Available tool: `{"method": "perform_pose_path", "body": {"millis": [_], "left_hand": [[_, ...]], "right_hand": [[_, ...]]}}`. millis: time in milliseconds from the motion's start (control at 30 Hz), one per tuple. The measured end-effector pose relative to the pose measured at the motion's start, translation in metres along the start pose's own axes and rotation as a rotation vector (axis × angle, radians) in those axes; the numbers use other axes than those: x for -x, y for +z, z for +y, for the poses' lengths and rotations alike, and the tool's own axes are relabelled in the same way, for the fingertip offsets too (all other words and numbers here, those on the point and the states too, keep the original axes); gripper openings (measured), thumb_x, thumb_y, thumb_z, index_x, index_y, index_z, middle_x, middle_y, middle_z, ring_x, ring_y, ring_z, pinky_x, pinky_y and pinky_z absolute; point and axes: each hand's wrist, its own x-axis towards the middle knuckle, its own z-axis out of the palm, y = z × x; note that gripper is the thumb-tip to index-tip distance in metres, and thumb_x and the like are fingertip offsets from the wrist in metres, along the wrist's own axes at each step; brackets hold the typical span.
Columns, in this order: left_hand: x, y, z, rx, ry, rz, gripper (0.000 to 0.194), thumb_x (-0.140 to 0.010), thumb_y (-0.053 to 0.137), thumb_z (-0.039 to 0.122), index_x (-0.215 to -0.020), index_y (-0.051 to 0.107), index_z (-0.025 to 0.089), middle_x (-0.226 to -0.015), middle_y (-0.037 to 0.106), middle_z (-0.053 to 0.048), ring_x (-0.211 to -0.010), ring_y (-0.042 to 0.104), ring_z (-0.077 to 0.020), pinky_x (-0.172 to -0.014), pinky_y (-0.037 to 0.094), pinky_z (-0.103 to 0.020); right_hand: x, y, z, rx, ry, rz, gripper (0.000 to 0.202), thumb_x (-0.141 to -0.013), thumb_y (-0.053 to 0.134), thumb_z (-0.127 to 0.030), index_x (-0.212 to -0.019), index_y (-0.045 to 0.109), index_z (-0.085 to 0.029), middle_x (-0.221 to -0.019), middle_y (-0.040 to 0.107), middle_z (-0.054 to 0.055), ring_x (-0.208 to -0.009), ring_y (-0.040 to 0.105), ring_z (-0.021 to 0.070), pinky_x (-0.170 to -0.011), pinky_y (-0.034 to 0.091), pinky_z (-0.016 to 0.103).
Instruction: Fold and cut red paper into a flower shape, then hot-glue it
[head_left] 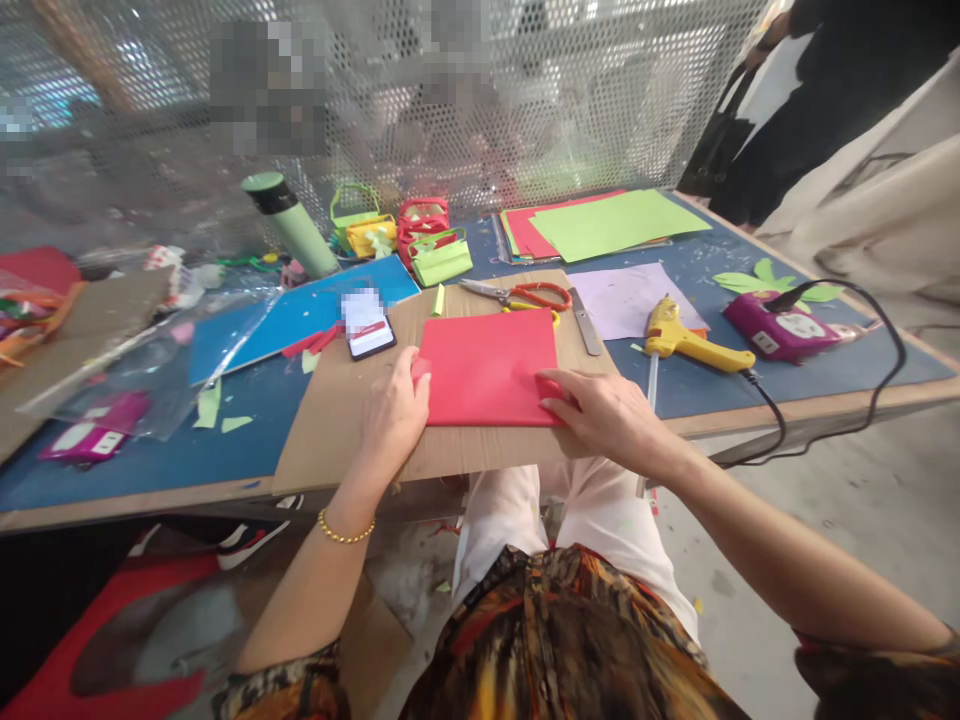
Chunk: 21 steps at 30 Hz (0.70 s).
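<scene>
Perforated metal screen (592, 100) behind, blue tabletop (262, 440) in front, scraps strewn about. Brown cardboard (330, 430) lies on it as my work mat.

Red sheet (487, 365) sits on the cardboard, directly between my hands. Left hand (395, 400) closes on its left edge, right hand (600, 405) pinches the right; hands apart, the sheet's width between them. How far the fingers reach underneath I can't make out.

Handling, my guess: light, fairly stiff, smooth enough to slide, easily creased. Best held by the side edges, thumbs on top, without squeezing the middle. Lies flat; long axis seems to run hand to hand, near edge facing me. No front or back end evident.

Just beyond the sheet: orange-handled scissors (541, 292), and a grey metal strip (585, 322) ahead of my right hand. Phone (367, 325) past my left. Yellow glue gun (679, 340) forward and right of my right hand. Farthest out, between both hands' reach: small paper bags (442, 258).
</scene>
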Motion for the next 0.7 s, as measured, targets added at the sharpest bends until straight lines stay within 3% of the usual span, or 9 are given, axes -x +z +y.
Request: {"method": "perform_pose_path", "body": {"millis": [367,467,567,633,700], "left_hand": [[0.002,0.003,-0.001,0.017,-0.039,0.006,0.044,-0.098,0.051,0.021,-0.14,0.062,0.014,-0.115,0.076,-0.017,-0.103,0.072,-0.0325,-0.093,0.056,-0.047],[-0.001,0.004,-0.009,0.203,-0.011,0.102,0.04,-0.094,0.055,0.022,-0.133,0.066,0.017,-0.094,0.073,-0.009,-0.086,0.068,-0.0249,-0.084,0.057,-0.04],[0.0,-0.004,-0.02,0.534,0.069,0.233,0.04,-0.092,0.064,0.03,-0.13,0.066,0.018,-0.084,0.066,-0.002,-0.075,0.063,-0.0174,-0.074,0.056,-0.031],[0.011,-0.018,-0.024,0.739,0.113,0.256,0.051,-0.091,0.071,0.037,-0.138,0.062,0.02,-0.089,0.069,-0.003,-0.079,0.066,-0.0168,-0.074,0.057,-0.029],[0.032,-0.035,-0.022,0.802,0.15,0.276,0.057,-0.092,0.074,0.04,-0.143,0.059,0.021,-0.104,0.074,-0.007,-0.091,0.072,-0.02,-0.081,0.061,-0.031]], "right_hand": [[-0.002,0.005,0.003,0.028,0.002,0.018,0.034,-0.102,0.056,-0.033,-0.129,0.075,-0.026,-0.105,0.084,0.009,-0.091,0.078,0.0273,-0.065,0.043,0.029],[-0.004,0.006,0.007,-0.018,-0.023,0.067,0.04,-0.099,0.057,-0.032,-0.135,0.071,-0.022,-0.098,0.083,0.009,-0.086,0.077,0.0269,-0.066,0.046,0.03],[-0.009,0.005,0.01,-0.071,-0.037,0.143,0.056,-0.096,0.057,-0.029,-0.151,0.058,-0.017,-0.096,0.082,0.009,-0.08,0.075,0.0265,-0.067,0.049,0.033],[-0.013,0.005,0.01,-0.1,-0.056,0.185,0.065,-0.094,0.056,-0.027,-0.158,0.05,-0.014,-0.097,0.081,0.009,-0.078,0.075,0.0259,-0.067,0.051,0.034],[-0.019,0.007,0.01,-0.141,-0.102,0.21,0.07,-0.093,0.056,-0.024,-0.161,0.044,-0.015,-0.1,0.081,0.008,-0.079,0.075,0.0247,-0.068,0.053,0.034]]}}
